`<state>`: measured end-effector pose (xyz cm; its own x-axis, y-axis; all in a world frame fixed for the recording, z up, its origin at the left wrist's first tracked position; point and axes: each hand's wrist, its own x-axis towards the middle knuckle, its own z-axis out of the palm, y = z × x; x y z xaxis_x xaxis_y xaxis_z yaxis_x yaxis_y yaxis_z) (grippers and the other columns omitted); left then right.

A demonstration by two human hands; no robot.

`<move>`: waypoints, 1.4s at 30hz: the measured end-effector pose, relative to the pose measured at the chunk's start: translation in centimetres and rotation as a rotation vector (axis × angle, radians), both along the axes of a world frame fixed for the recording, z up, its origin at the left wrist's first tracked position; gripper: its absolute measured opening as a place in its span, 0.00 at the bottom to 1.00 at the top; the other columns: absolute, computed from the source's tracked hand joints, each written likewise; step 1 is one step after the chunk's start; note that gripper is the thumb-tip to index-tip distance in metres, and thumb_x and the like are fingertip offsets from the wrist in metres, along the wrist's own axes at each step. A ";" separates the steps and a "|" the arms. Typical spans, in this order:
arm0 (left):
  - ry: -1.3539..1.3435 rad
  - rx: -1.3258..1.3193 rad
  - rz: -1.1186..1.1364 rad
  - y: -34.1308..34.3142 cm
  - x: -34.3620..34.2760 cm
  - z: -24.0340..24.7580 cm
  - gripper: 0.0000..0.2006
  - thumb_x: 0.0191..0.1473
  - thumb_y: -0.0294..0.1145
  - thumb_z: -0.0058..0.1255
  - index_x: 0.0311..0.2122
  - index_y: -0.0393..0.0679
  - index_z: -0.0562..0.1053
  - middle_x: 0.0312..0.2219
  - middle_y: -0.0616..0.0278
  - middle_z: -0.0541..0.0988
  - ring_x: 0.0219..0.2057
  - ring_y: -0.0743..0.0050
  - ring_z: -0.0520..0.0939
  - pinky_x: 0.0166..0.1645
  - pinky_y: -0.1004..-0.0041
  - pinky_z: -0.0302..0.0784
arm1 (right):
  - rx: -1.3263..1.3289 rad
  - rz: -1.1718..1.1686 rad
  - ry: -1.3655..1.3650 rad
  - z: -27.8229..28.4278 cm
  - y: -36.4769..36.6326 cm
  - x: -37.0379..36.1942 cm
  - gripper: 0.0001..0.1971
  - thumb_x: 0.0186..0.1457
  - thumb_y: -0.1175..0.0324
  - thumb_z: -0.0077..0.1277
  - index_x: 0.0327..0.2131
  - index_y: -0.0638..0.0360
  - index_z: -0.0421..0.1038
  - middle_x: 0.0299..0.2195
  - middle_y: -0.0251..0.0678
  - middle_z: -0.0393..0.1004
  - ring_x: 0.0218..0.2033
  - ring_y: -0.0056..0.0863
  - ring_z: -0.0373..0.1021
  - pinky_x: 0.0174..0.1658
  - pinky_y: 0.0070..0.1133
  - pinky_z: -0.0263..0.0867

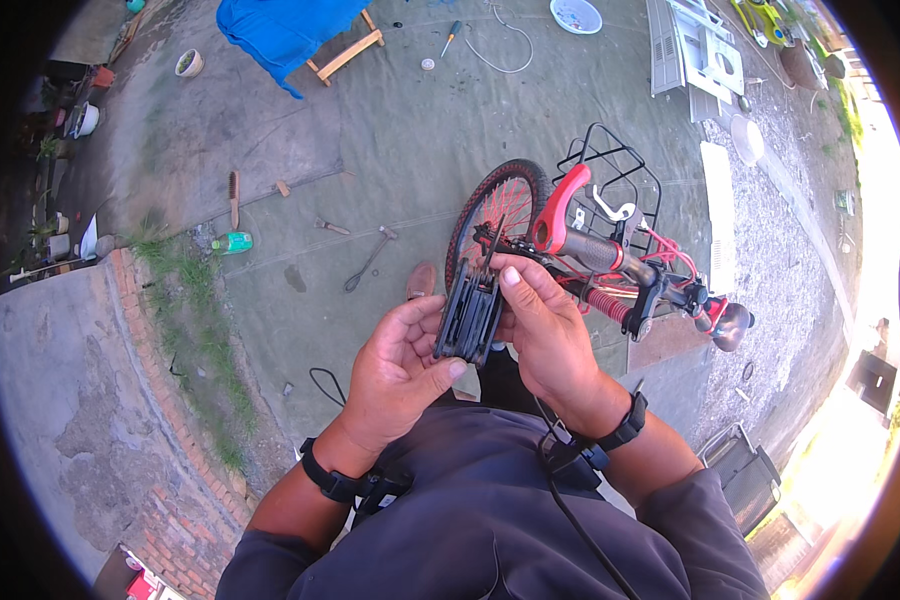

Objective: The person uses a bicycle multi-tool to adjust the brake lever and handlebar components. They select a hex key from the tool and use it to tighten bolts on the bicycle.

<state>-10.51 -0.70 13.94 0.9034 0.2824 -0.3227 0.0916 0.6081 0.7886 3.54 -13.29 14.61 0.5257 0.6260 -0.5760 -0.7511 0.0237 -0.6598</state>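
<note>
A black folding multi-tool [468,318] is held up in front of my body between both hands. Several slim dark blades or keys lie side by side in its body, and one thin piece sticks out at the far end. My left hand [405,352] is closed around its left side, with the thumb at the near end. Fingers of my right hand [548,325] grip the right side, the thumb close to the outstretched piece. Just beyond and right of my hands stands a bicycle [600,250] with red handlebar grips and a black wire basket.
On the green ground sheet [390,150] lie a hammer [372,255], a wooden-handled brush [234,197], a green bottle [232,243] and a screwdriver [451,37]. A stool under blue cloth [295,35] and a white basin [576,14] stand farther off. Bricks [140,320] edge the grass at left.
</note>
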 end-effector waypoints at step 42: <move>0.097 0.001 -0.162 -0.6 1.2 -0.2 0.41 0.49 0.14 0.40 0.70 0.38 0.46 0.56 0.58 0.68 0.52 0.68 0.76 0.51 0.71 0.71 | -0.038 0.051 -0.454 -1.0 -0.2 -0.5 0.12 0.66 0.71 0.50 0.50 0.64 0.71 0.40 0.32 0.78 0.40 0.15 0.72 0.43 0.18 0.71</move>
<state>-9.27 -1.31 13.70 0.9017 0.1358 -0.4105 0.2643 0.5782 0.7719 3.01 -13.45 13.57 0.6992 0.6408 -0.3170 -0.3851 -0.0360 -0.9222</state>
